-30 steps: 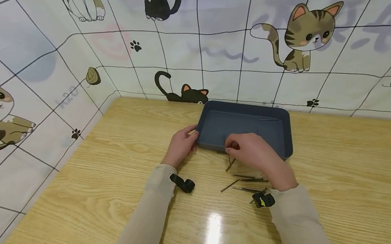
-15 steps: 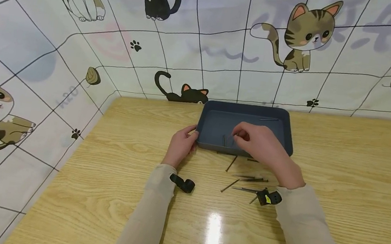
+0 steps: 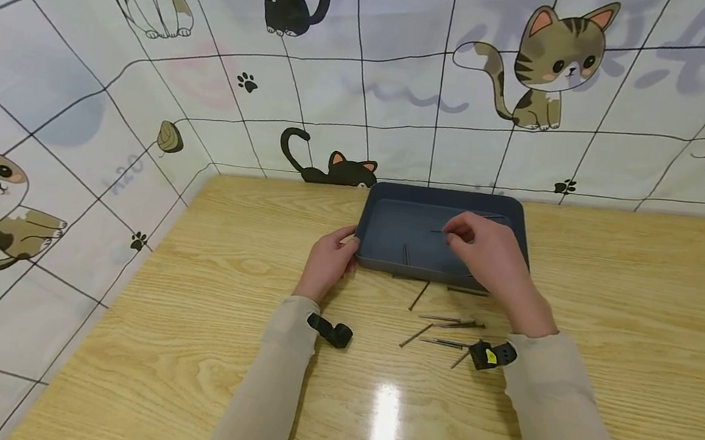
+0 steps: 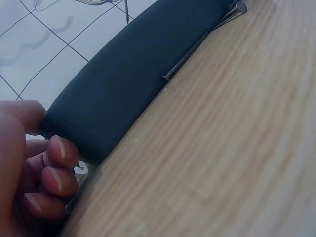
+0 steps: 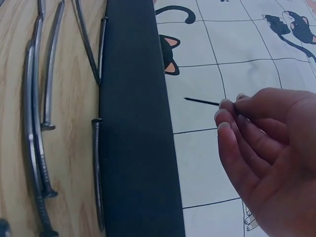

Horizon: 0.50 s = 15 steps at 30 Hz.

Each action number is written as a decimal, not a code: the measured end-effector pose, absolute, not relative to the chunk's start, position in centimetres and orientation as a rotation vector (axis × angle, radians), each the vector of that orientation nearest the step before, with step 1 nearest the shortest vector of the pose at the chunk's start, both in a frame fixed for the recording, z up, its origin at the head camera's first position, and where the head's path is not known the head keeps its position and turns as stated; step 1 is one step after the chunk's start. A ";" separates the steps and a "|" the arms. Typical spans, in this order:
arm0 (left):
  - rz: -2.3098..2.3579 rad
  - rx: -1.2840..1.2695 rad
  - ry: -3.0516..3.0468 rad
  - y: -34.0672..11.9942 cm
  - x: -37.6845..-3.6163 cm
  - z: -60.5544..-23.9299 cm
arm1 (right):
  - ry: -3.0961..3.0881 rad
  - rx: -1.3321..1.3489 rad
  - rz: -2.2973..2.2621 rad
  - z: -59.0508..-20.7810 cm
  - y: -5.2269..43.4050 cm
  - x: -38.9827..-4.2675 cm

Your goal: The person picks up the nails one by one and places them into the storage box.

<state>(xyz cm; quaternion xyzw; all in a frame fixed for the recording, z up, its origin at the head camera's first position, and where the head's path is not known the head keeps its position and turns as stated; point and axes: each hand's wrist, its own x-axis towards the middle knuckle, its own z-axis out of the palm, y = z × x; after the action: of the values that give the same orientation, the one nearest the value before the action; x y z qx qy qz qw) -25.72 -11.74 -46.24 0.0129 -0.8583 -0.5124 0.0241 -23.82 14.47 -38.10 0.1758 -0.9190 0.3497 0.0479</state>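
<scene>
My left hand (image 3: pixel 325 261) holds the near left corner of a dark blue-grey rectangular tray (image 3: pixel 387 213); the left wrist view shows its thumb and fingers at the tray's end wall (image 4: pixel 94 118). Above the tray, my right hand (image 3: pixel 491 253) pinches a thin dark nail (image 5: pixel 201 101) between thumb and fingertips, its point sticking out to the left. Inside the tray a nail (image 3: pixel 406 254) leans by the front wall. Another nail (image 3: pixel 494 216) lies at the back, partly behind the right hand.
Several long nails (image 3: pixel 416 335) lie scattered on the wooden table (image 3: pixel 206 364) in front of the tray, a few against its front wall. Behind the table stands a white wall covering (image 3: pixel 396 144) with cartoon cats.
My right hand has moved from the tray's front edge to the right and back over its interior, carrying the pinched nail. The left hand has stayed on the tray's corner.
</scene>
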 end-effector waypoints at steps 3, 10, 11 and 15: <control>-1.585 0.048 -2.657 -11.7 -25.8 -46.3 | -2.815 0.499 1.071 -38.4 14.8 -24.0; -1.597 0.041 -2.650 -11.8 -25.9 -46.3 | -2.880 0.424 1.094 -39.1 15.2 -24.2; -1.599 0.042 -2.650 -11.8 -25.9 -46.3 | -2.890 0.416 1.092 -39.2 15.3 -24.3; -1.591 0.049 -2.652 -11.8 -25.8 -46.3 | -2.930 0.413 1.071 -39.6 15.4 -24.4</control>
<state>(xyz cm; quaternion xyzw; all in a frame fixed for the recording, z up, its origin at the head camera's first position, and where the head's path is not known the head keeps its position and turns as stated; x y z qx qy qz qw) -25.82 -11.77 -46.33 0.0159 -0.8572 -0.5142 0.0243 -24.42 15.40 -39.59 0.1312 -0.9311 0.3404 -0.0025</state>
